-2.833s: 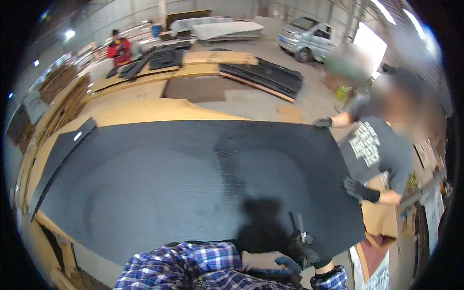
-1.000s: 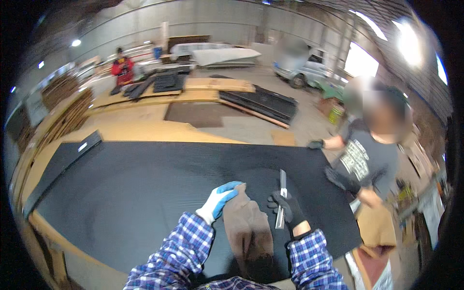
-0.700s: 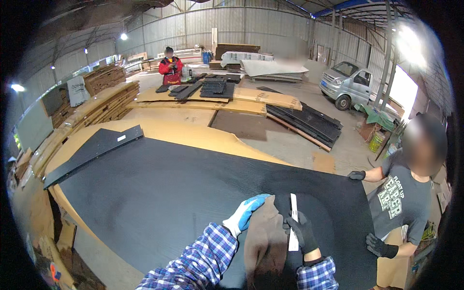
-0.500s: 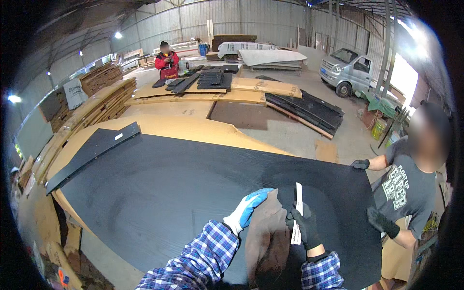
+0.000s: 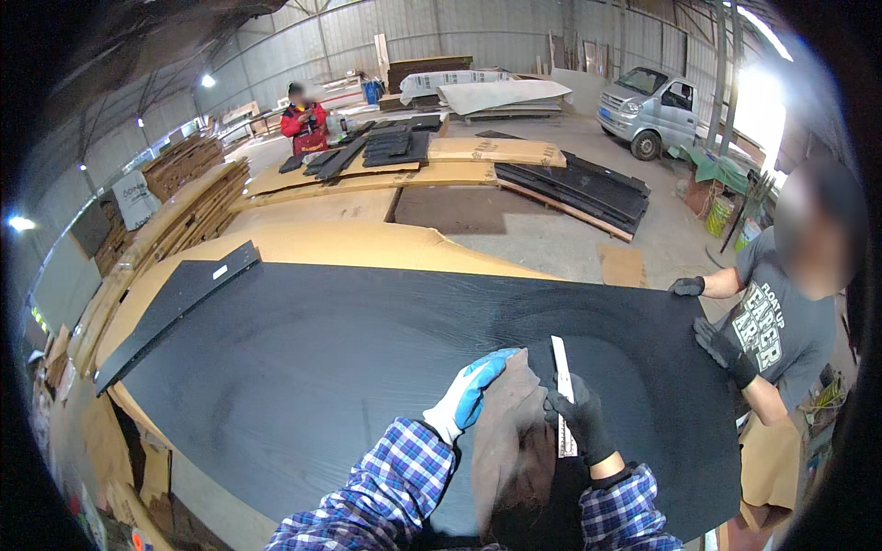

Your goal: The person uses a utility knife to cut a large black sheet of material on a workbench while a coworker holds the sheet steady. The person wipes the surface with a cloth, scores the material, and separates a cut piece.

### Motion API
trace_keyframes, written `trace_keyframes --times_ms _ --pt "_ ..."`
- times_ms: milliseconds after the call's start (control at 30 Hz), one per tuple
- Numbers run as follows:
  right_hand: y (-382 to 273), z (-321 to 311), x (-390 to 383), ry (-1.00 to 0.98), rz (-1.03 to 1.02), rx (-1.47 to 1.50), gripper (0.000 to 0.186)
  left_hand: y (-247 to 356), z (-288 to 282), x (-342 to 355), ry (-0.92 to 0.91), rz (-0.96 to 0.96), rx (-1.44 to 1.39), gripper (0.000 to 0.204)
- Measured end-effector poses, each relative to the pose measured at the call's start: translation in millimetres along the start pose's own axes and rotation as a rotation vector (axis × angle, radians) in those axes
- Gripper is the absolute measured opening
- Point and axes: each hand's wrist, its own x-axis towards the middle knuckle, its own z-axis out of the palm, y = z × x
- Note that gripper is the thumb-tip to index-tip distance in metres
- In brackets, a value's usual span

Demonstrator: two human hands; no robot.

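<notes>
My left hand (image 5: 478, 390), in a white and blue glove, is closed on the edge of a crumpled greyish-brown cloth (image 5: 510, 413) that hangs down toward me. My right hand (image 5: 586, 422), in a black glove, grips a thin white strip (image 5: 562, 367) with dark marks near its lower end. Its fingers are close to the cloth's right side; whether they touch it I cannot tell. Both hands are above a large black wood-grain panel (image 5: 367, 340). A narrow black board (image 5: 179, 317) with a small white label lies along the panel's left end.
Cardboard sheeting (image 5: 340, 241) shows past the panel's far edge. At the right, a co-worker (image 5: 790, 303) has both gloved hands at the panel's edge. Stacked black boards (image 5: 579, 188), a person in red (image 5: 303, 124) and a silver van (image 5: 648, 110) are farther back.
The white strip has tipped, its top leaning more to the left. The co-worker's nearer hand has moved up along the panel's right edge. My view has shifted slightly.
</notes>
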Motion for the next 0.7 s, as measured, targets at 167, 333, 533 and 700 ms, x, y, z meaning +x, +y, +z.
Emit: trace_keyframes --times_ms 167,333,533,700 --pt "5 -5 0 0.002 -0.105 -0.217 0.023 3 5 0 0.019 -0.028 -0.038 0.044" --pt "2 -7 0 -0.037 -0.389 -0.412 0.022 10 11 -3 0.029 -0.067 -0.069 0.042" --pt "-3 -5 -2 -0.007 -0.315 -0.335 0.026 9 11 -3 0.010 0.055 0.208 0.039" --pt "6 -6 0 -0.011 -0.303 -0.337 0.025 8 9 -3 0.014 0.179 0.563 0.039"
